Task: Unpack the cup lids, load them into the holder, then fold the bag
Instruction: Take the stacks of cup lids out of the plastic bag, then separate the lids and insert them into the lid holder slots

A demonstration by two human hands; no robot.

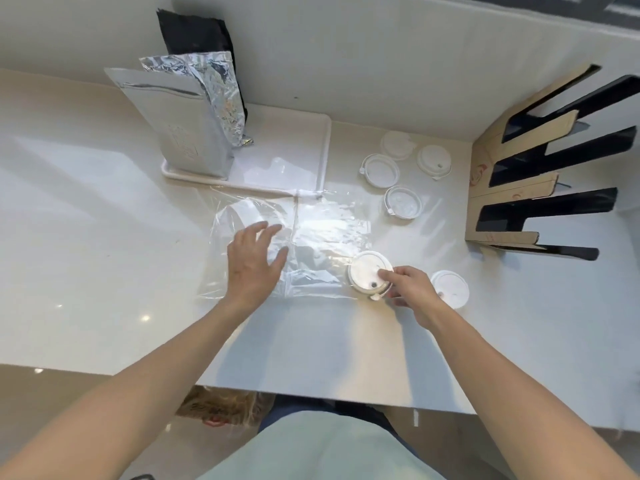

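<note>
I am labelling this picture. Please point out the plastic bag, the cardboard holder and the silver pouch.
plastic bag (325, 226): head view, flat middle.
cardboard holder (485, 188): head view, brown front panel.
silver pouch (187, 133): head view, front face.

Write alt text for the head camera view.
A person's right hand grips a white cup lid at the edge of a flattened clear plastic bag, the open left hand pressing the bag down. Five more lids lie loose on the counter near a cardboard holder.

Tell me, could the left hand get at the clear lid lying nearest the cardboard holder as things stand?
Probably yes, but only with a long stretch. The left hand lies open on the plastic bag, and the clear lid sits apart on bare counter beyond it, with nothing between. The right hand looks nearer.
</note>
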